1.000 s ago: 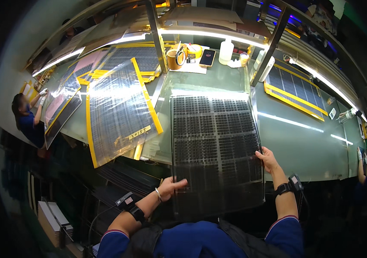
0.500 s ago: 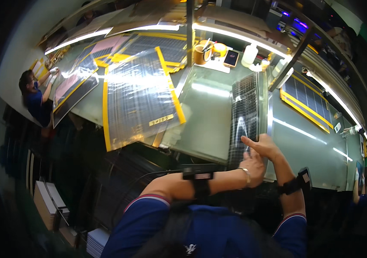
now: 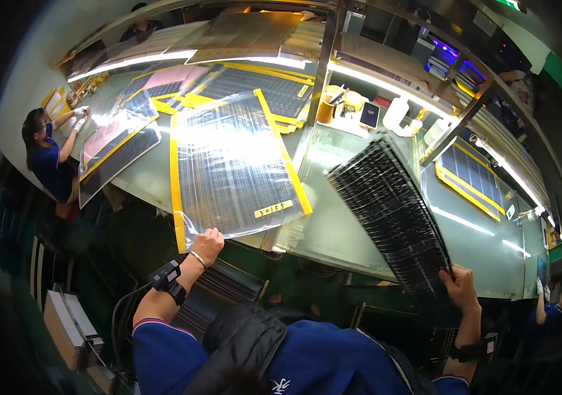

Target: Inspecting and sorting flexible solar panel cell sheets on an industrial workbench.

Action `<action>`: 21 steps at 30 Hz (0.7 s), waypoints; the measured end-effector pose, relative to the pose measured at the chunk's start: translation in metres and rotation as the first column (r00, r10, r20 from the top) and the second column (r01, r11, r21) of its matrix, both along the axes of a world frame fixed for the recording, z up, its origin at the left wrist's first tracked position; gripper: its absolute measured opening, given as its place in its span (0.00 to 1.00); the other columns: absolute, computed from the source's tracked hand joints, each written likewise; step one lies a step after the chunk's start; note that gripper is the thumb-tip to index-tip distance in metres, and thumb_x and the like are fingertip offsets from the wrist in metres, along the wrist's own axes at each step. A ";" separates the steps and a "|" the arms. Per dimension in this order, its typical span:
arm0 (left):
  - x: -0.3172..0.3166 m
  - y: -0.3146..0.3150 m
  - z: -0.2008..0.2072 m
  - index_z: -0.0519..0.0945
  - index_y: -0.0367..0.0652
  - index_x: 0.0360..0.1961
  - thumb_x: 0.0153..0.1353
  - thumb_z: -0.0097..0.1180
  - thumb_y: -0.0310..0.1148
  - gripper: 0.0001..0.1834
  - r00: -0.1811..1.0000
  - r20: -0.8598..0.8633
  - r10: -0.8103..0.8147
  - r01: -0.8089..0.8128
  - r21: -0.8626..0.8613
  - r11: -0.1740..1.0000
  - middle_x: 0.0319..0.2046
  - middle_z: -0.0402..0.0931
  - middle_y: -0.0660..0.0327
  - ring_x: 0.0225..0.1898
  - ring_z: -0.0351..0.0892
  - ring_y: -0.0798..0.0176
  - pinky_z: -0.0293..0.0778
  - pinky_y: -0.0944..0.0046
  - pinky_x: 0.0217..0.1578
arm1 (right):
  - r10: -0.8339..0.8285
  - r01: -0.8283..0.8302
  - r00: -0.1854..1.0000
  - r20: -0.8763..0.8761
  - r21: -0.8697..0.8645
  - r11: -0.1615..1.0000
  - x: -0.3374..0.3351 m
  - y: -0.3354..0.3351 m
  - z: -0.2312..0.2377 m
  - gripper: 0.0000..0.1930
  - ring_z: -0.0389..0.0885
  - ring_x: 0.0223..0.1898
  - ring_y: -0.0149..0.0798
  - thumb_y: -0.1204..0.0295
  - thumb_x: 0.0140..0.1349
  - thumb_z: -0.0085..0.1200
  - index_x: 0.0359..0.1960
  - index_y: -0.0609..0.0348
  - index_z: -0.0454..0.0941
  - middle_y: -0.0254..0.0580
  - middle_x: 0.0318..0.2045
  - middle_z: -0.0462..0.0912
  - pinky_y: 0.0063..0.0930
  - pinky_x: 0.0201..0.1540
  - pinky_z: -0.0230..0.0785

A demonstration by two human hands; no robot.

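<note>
My right hand (image 3: 460, 289) is closed on the lower end of a bundle of thin black sheets (image 3: 393, 217) with a fine light grid pattern. The bundle is tilted, its far end leaning left over the glass-topped bench. My left hand (image 3: 207, 246) has its fingers closed at the near edge of a large clear film (image 3: 228, 178). Yellow tape borders run down two sides of that film, and a pale handwritten label sits near its lower right. Dark gridded lines show through it, and a bright lamp reflection hides part of its surface.
More yellow-taped sheets (image 3: 261, 85) lie at the back left. A brown pen cup (image 3: 327, 108), a phone (image 3: 370, 116) and a white bottle (image 3: 397, 113) stand at the back. A metal post (image 3: 325, 62) rises from the bench. A co-worker (image 3: 47, 155) handles sheets at far left.
My hands have parted. The left moved left to the clear film's near edge. The right lifted the black sheets off the bench and tilted them. My view has shifted slightly.
</note>
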State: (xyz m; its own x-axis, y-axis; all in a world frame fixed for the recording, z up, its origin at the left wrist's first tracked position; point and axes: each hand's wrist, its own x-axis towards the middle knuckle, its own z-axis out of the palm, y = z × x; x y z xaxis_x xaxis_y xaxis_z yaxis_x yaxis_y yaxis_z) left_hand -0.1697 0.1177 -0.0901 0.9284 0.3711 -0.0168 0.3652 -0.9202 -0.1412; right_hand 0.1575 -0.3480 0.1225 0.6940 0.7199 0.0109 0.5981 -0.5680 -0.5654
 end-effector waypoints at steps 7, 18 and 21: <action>0.088 -0.052 0.061 0.77 0.41 0.15 0.35 0.67 0.50 0.21 0.998 0.065 0.021 0.025 -0.631 0.775 0.18 0.76 0.57 0.25 0.77 0.56 0.72 0.61 0.27 | 0.174 -0.179 0.982 0.078 0.055 0.982 -0.035 0.020 0.003 0.07 0.71 0.20 0.46 0.77 0.52 0.53 0.22 0.69 0.72 0.49 0.20 0.72 0.31 0.23 0.60; 0.095 -0.029 0.186 0.78 0.45 0.23 0.50 0.57 0.34 0.05 0.635 0.721 0.277 -0.120 -0.262 0.958 0.19 0.74 0.56 0.24 0.75 0.52 0.70 0.57 0.25 | 0.445 -0.439 0.841 0.308 -0.091 0.894 -0.082 0.031 -0.068 0.07 0.79 0.31 0.46 0.73 0.52 0.52 0.28 0.63 0.76 0.50 0.43 0.76 0.32 0.32 0.72; 0.099 -0.033 0.203 0.80 0.43 0.25 0.50 0.58 0.32 0.05 0.594 0.787 0.167 -0.062 -0.162 0.985 0.19 0.75 0.58 0.20 0.74 0.56 0.69 0.61 0.21 | 0.497 -0.467 0.827 0.263 -0.170 0.868 -0.083 0.036 -0.074 0.06 0.79 0.30 0.46 0.72 0.52 0.51 0.26 0.64 0.75 0.50 0.42 0.77 0.33 0.31 0.72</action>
